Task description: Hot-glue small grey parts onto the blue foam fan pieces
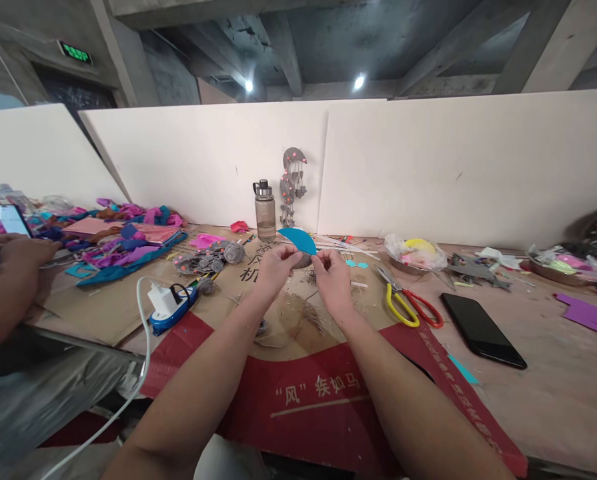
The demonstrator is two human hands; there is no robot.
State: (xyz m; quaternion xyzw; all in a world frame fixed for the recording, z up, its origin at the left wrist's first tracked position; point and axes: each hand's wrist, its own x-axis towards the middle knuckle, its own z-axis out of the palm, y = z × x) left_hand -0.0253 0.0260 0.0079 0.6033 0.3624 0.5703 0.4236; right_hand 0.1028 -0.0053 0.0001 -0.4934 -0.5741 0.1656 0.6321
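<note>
Above the middle of the work mat, my left hand (279,268) and my right hand (333,277) pinch a curved blue felt piece (299,239) from its two ends. A grey piece (303,260) shows just below it, between my fingertips; how the two are joined is not visible. Grey yarn (311,313) trails loosely over the cardboard (288,340) beneath my hands. Small light-blue cut pieces (357,264) lie beyond my right hand. Scissors (403,300) with one yellow and one red handle lie to its right, blades parted.
A water bottle (265,212) stands by the white board (203,160), where a grey moon-shaped hanging (293,177) is fixed. A phone (482,330) lies at right; a bagged bowl (414,255) behind. Left are a power strip (174,310), felt scraps (133,240) and another person's hand (25,257).
</note>
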